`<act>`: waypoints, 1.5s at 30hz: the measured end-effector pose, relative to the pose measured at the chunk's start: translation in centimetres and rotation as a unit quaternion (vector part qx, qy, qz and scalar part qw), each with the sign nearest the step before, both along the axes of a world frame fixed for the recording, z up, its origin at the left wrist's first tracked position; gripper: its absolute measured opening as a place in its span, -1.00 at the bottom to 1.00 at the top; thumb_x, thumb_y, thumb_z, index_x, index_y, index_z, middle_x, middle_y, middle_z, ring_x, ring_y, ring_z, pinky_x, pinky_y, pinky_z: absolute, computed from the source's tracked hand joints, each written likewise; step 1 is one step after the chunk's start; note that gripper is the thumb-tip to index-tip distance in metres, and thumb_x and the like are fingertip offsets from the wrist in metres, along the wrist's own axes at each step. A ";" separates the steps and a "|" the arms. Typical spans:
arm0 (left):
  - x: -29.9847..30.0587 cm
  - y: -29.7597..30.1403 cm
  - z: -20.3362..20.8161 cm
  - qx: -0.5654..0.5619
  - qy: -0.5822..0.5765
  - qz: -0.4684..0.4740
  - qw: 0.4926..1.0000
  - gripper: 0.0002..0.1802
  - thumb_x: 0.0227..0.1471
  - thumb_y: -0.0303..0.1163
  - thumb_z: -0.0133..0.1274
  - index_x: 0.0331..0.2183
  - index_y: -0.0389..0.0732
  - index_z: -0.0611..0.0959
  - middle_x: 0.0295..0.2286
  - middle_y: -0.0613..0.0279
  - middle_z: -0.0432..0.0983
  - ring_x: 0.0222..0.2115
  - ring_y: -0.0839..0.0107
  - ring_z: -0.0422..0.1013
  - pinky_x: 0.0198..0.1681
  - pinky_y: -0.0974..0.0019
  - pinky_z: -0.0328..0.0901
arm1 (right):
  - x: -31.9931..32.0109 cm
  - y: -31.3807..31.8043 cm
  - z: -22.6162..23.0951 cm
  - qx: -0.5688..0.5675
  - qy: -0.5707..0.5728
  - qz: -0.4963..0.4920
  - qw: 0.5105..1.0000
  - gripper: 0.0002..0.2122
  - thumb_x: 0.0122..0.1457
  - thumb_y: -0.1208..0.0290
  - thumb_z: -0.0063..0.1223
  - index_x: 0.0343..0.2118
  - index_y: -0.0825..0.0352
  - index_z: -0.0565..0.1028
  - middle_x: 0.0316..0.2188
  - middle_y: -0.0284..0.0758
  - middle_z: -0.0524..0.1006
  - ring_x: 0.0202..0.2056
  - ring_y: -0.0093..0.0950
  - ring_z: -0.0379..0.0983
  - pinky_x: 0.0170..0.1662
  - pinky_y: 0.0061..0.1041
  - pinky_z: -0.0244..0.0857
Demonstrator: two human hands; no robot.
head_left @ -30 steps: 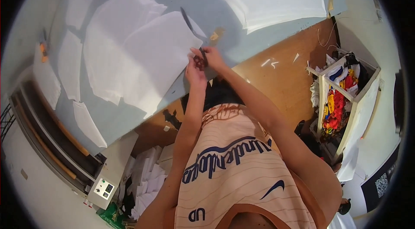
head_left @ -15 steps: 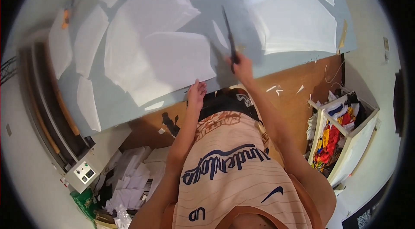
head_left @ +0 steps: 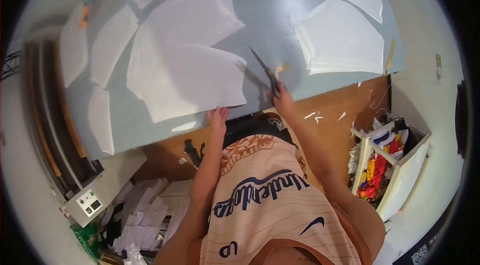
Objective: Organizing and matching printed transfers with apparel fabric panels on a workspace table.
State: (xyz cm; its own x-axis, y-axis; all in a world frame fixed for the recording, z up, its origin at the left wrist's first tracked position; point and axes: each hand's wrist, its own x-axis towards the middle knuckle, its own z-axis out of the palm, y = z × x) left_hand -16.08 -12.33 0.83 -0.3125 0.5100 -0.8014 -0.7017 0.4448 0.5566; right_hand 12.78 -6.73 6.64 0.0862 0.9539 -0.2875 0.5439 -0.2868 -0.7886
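1. Scissors (head_left: 271,79) are held in the right hand (head_left: 283,101), above the near part of the blue-grey table (head_left: 260,20); the handles are enclosed by the fingers, and the blades are pointed away from the body and toward the left.
2. White sheet (head_left: 212,80) is laid flat on the table, left of the scissors, with its near edge beside the table's front edge. The blades are held clear of it.
3. Left hand (head_left: 217,116) is placed at the sheet's near edge, fingertips on or just beside it — whether the edge is pinched cannot be told.
4. White sliver (head_left: 184,127) is located on the table, left of the left hand.
5. Layered white stack (head_left: 345,40) is positioned on the table, to the right of the scissors.
6. Yellowish tape (head_left: 283,67) is seen on the table just beyond the right hand.
7. Light-framed bin (head_left: 403,185) is situated at the right — multicoloured cloth (head_left: 374,177) is contained in it.
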 end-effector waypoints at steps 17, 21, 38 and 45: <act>-8.5 1.2 1.8 -0.002 -0.013 -0.065 0.998 -0.76 0.15 -0.42 0.13 -0.17 -0.23 0.47 -0.25 0.10 0.56 -0.23 0.22 0.57 -0.18 0.22 0.50 | -2.9 -8.1 2.8 -0.028 -0.043 -0.019 0.999 -0.65 0.11 0.53 0.15 -0.04 0.41 0.37 -0.43 -0.07 0.54 -0.35 -0.14 0.52 -0.25 -0.23 0.35; -9.2 0.6 2.1 0.004 -0.052 -0.065 0.997 -0.74 0.15 -0.33 0.14 -0.16 -0.20 0.49 -0.21 0.07 0.58 -0.19 0.21 0.58 -0.21 0.23 0.47 | -6.2 -3.1 2.2 0.062 0.026 -0.002 0.998 -0.76 0.24 0.47 0.04 -0.10 0.43 0.34 -0.26 0.06 0.52 -0.20 0.06 0.44 -0.14 -0.18 0.31; -12.2 1.3 1.0 0.019 -0.101 0.013 0.995 -0.77 0.16 -0.34 0.12 -0.22 -0.27 0.52 -0.30 0.15 0.50 -0.33 0.27 0.52 -0.26 0.20 0.53 | -2.6 -16.4 0.0 -0.064 -0.139 0.023 0.988 -0.72 0.21 0.40 0.18 -0.10 0.40 0.41 -0.38 -0.10 0.58 -0.38 -0.22 0.53 -0.27 -0.34 0.35; -11.4 0.8 0.4 0.084 -0.129 -0.039 0.987 -0.66 0.14 -0.17 0.17 -0.16 -0.20 0.53 -0.27 0.22 0.52 -0.26 0.37 0.50 -0.18 0.27 0.41 | -7.8 -13.9 4.6 -0.039 0.011 -0.011 0.999 -0.89 0.19 0.52 0.10 -0.24 0.35 0.48 -0.49 -0.34 0.53 -0.36 -0.46 0.54 -0.29 -0.45 0.37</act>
State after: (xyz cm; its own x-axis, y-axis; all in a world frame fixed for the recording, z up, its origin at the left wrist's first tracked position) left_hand -27.53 -11.51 1.22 -0.0631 0.6565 -0.7517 -0.7976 0.4196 0.4334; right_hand 4.96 -20.63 11.22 0.1005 0.9262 -0.3634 0.5189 -0.3604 -0.7752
